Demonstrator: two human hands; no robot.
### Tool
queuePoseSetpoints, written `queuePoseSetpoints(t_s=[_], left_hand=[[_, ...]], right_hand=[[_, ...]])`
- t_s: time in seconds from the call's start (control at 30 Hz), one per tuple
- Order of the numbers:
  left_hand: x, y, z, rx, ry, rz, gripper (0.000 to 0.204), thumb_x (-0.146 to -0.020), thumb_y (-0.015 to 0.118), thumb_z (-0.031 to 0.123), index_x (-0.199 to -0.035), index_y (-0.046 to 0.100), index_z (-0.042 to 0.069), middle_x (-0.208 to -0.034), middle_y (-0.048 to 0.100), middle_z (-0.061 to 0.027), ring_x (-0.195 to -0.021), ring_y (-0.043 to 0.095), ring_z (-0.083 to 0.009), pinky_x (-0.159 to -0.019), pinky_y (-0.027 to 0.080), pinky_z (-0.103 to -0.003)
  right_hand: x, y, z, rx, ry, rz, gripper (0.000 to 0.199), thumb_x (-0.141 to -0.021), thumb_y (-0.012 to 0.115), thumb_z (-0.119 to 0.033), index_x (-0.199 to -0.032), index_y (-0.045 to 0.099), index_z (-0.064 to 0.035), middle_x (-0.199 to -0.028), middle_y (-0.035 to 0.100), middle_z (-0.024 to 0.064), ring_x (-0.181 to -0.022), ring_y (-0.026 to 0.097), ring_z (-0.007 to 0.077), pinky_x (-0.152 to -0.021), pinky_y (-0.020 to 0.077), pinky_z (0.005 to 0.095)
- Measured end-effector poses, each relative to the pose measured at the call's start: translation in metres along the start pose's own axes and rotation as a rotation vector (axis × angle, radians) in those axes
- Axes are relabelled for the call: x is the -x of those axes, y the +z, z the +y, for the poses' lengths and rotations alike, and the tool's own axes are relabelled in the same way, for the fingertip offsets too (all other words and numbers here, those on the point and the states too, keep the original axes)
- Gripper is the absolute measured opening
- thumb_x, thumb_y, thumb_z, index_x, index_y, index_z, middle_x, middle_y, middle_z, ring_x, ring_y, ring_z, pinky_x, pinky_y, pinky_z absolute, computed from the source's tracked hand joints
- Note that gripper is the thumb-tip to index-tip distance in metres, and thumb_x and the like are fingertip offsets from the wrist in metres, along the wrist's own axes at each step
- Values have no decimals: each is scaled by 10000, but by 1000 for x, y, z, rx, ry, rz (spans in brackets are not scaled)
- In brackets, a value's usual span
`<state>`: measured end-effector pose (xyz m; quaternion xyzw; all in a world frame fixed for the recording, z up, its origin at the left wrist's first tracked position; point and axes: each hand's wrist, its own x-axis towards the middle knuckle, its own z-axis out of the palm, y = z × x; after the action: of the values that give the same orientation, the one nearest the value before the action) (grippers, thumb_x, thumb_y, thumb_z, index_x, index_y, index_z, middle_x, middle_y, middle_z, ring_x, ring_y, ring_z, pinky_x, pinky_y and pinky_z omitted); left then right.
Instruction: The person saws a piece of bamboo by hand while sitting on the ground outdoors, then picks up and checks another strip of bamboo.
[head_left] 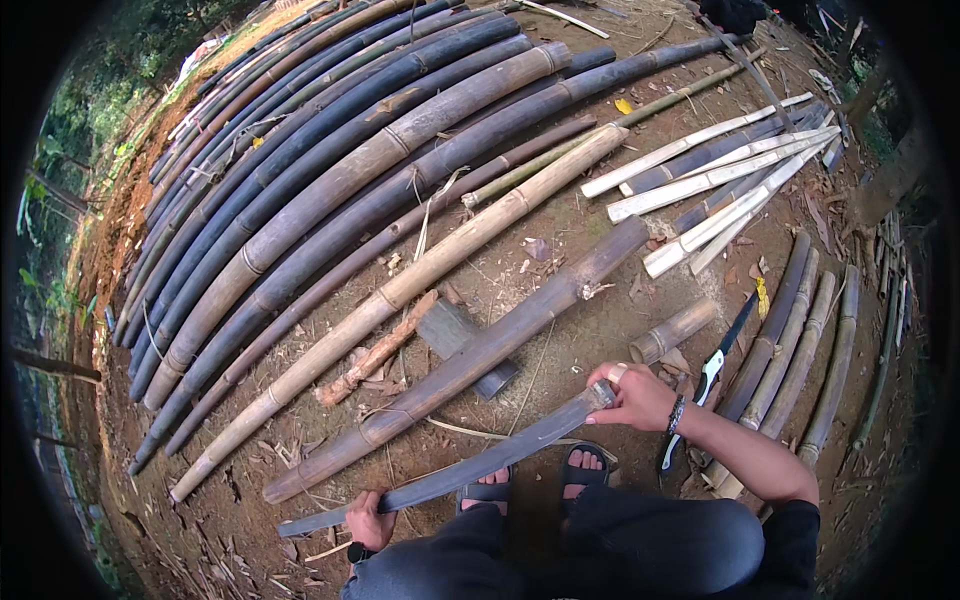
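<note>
A long dark grey split bamboo strip (470, 462) lies across in front of my knees, its right end higher in the picture than its left. My left hand (370, 520) is closed around it near the left end. At the other end my right hand (635, 402) grips the strip, thumb and fingers about its tip. Just beyond the strip a brown bamboo pole (470, 365) rests across a dark block (448, 328). To the right of my right wrist a folding saw (712, 370) with a white and black handle lies on the ground.
Many long bamboo poles (330, 200) lie side by side at the far left. Pale split bamboo strips (720, 180) are piled at the far right. Shorter bamboo pieces (785, 350) lie at the right, and a short cut piece (675, 330) sits beyond my right hand.
</note>
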<state>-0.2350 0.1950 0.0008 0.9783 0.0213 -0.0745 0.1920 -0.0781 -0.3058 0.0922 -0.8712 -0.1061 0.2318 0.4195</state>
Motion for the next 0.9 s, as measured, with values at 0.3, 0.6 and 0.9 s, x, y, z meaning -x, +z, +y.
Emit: queuePoseSetpoints(t_s=[0.3,0.6,0.9], left_hand=[[23,32,7,-63,-15,-86,373,-624,820,158,-971,700,93,-812,629,-130,-770,639,-359,-701,513,-453],[-19,13,-1,-164,-47,138,416,-615,844,175,-999,693,119,-920,673,-74,-863,659,-304,-778,526,-427],[-82,21,-31,-174,-95,261,494,-689,828,247,-1113,632,86,-1036,644,-102,-1007,619,-308,-911,482,-430]], right_hand=[[18,9,51,438,-398,29,454,-836,729,-429,-1118,617,-92,-997,601,81,-896,620,254,-765,532,371],[-64,-10,22,767,-674,41,460,-727,778,-286,-1113,627,-86,-1118,618,93,-977,606,278,-834,505,413],[-154,17,69,583,-680,251,540,-684,769,-20,-1179,556,-7,-1262,586,189,-1208,550,408,-1045,454,497]])
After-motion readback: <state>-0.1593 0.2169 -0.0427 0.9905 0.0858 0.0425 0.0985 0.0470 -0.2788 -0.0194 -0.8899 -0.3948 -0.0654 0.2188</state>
